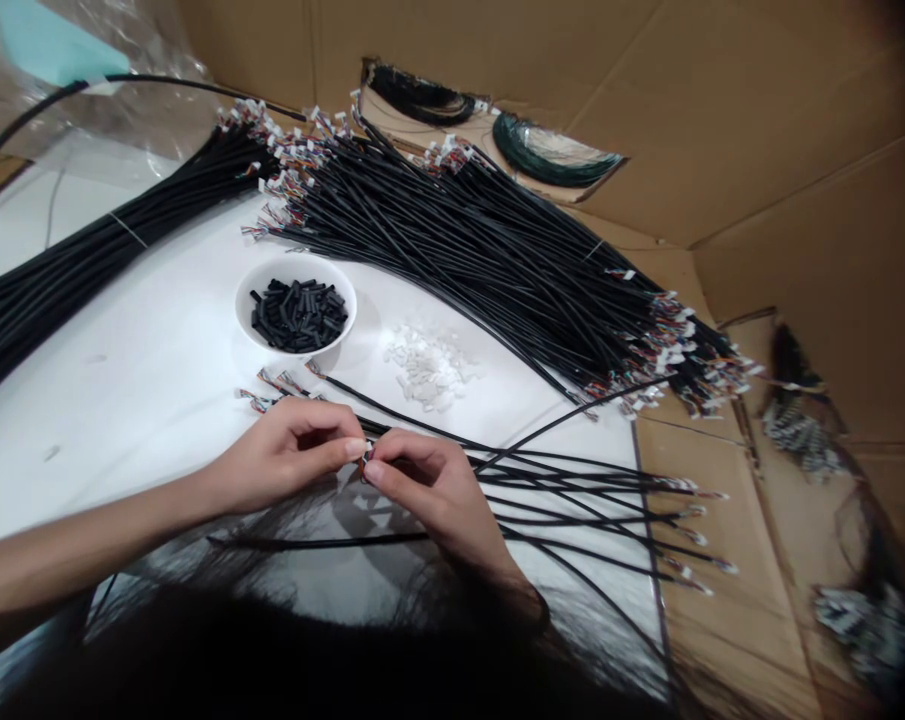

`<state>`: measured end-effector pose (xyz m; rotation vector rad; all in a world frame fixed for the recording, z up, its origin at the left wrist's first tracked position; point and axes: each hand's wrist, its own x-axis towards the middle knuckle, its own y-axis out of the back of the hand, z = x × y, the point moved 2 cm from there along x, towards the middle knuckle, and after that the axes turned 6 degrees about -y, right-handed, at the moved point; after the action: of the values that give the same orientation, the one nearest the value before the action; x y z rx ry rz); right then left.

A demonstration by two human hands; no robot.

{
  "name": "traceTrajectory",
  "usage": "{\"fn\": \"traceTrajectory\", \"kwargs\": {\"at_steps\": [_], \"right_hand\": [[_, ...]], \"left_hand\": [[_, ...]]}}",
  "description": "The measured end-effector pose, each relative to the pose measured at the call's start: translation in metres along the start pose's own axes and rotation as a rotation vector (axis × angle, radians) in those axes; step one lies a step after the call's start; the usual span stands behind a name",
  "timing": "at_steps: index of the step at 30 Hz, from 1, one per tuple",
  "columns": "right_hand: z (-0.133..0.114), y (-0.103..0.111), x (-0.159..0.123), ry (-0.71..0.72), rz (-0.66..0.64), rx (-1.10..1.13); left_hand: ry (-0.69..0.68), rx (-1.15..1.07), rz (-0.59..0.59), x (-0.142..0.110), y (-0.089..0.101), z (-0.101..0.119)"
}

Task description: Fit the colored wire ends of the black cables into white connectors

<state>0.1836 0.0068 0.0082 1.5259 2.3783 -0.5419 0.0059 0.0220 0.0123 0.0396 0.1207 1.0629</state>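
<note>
My left hand [302, 447] and my right hand [433, 485] meet at the middle of the white table, fingertips almost touching. Between them is the end of a black cable, where thin coloured wires [365, 458] and a small white connector show. Thumb and forefinger of each hand pinch this end; the finer detail is hidden by the fingers. Under and beside my hands lie several loose black cables [572, 458] with white connectors. Just beyond stand a white bowl [243, 325] of short black tube pieces [300, 315] and a scattered pile of small white pieces [431, 365].
A large heap of black cables [459, 240] lies across the back, and a tied bundle [114, 235] runs along the left. Cardboard walls [722, 120] enclose the back and right, with cut-outs holding dark wire coils [527, 150]. Clear plastic wrap [152, 110] sits at upper left. Dark hair blocks the bottom edge.
</note>
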Motion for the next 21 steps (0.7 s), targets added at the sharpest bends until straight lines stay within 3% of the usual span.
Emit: {"fn": "traceTrajectory", "kwargs": {"at_steps": [9,21], "right_hand": [[0.007,0.001,0.004,-0.128,-0.093,0.196],[0.010,0.000,0.005,-0.076,-0.093,0.275]], "left_hand": [[-0.034,0.024,-0.002,-0.002,-0.001,0.000],[0.075,-0.250,-0.087,-0.002,0.001,-0.002]]}}
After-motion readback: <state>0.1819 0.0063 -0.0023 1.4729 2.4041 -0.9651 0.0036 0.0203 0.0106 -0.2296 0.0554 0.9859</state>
